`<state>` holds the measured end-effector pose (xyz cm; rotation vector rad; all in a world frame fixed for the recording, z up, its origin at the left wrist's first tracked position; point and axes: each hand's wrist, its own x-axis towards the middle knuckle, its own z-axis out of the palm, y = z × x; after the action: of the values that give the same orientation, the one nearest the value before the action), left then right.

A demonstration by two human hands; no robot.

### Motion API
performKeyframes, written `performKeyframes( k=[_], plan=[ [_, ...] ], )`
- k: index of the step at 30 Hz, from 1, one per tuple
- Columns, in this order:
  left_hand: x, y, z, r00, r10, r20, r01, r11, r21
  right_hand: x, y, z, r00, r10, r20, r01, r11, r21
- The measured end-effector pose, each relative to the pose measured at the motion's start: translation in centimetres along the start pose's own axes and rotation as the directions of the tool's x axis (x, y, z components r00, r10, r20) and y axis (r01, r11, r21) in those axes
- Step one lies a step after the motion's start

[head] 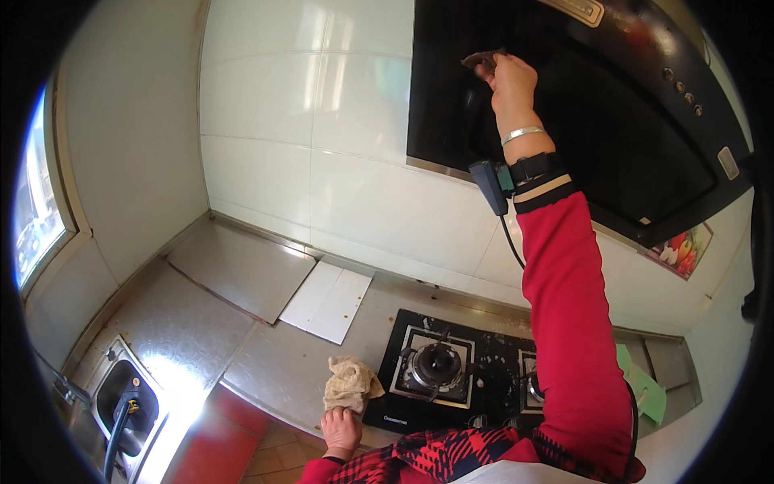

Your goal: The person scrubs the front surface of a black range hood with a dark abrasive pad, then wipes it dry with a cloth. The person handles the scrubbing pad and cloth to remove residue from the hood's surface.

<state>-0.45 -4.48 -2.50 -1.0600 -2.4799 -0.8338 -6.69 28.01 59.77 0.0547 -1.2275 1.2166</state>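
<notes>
High up, my right hand (pixel 511 85) pinches a thin dark brown pad (pixel 481 58) in front of the black panel of a range hood (pixel 447 115). The pad looks like a scouring pad, but its exact kind is unclear. A silver bangle and a strapped-on device with a cable sit on that wrist. Down at the counter's front edge, the fingers of my left hand (pixel 342 431) close on the near end of a crumpled beige cloth (pixel 351 384). The cloth lies just left of a black glass gas stove (pixel 417 417), which is speckled with pale bits of debris.
A steel sink (pixel 107 387) with a dark hose stands at the lower left by a window (pixel 39 193). White panels (pixel 326 302) and a steel sheet (pixel 242 260) lie on the steel counter (pixel 181 314). Something light green (pixel 646 387) rests right of the stove.
</notes>
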Motion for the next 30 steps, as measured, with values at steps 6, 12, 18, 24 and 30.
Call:
performKeyframes(
  k=[6,12,18,24,30],
  plan=[
    [-0.1,-0.1,0.0,1.000,-0.004,0.004,0.004,1.000,-0.005,0.7,-3.3,1.8,0.990,-0.124,0.066,0.128,0.990,-0.066],
    [-0.2,-0.3,0.3,1.000,0.004,-0.008,-0.004,1.000,-0.007,-0.2,1.5,0.1,0.976,-0.211,0.059,0.218,0.964,-0.151],
    [-0.3,-0.2,0.2,1.000,-0.013,-0.007,0.013,1.000,-0.010,-0.1,4.9,-2.6,0.997,-0.065,0.045,0.076,0.938,-0.338],
    [-0.3,-0.3,0.3,0.999,-0.010,-0.043,0.009,0.999,-0.032,0.0,2.3,-3.1,0.868,-0.490,0.081,0.431,0.663,-0.613],
    [-0.4,-0.4,0.3,0.998,-0.011,-0.056,0.011,1.000,-0.013,1.9,-5.2,-2.8,0.534,-0.783,0.318,0.609,0.097,-0.787]
  ],
)
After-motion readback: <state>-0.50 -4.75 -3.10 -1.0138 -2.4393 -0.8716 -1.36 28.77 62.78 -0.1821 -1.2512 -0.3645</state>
